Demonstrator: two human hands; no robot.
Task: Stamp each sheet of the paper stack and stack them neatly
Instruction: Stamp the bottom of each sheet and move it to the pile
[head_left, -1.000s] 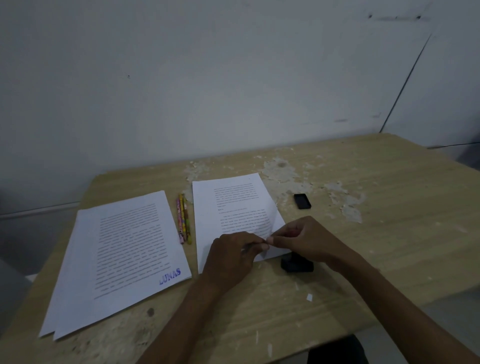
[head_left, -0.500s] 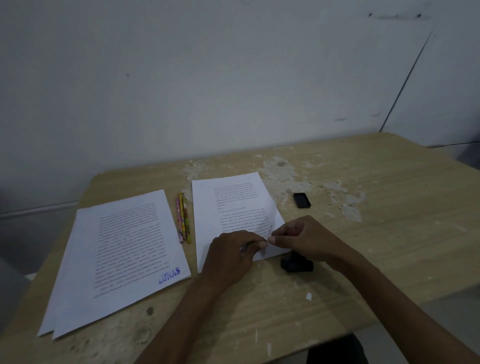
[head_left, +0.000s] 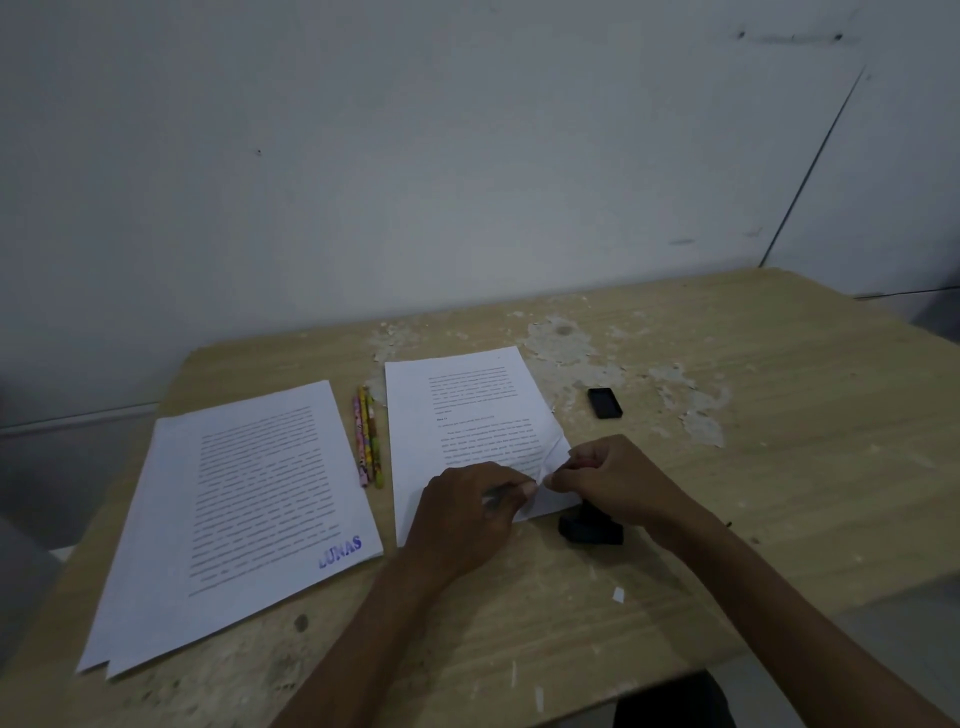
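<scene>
A: Both hands on the right paper stack (head_left: 470, 415) now. The left hand (head_left: 467, 514) has its fingers curled down on the near right corner, thumb and forefinger pinching the top sheet.

B: And the right hand (head_left: 618, 483) meets it there, fingertips clamped on the same lifted corner. The sheet buckles up just beyond them.

A: What about the stamp (head_left: 589, 527)?

B: Black, standing just right of that stack's near corner, half hidden under the right wrist. Its black cap (head_left: 605, 402) lies further right of the stack, well apart.

A: Left of the stack, touching nothing, the coloured pencils (head_left: 368, 436). Beyond them the stamped pile (head_left: 239, 509), a blue mark on its near right corner, sheets slightly fanned
</scene>
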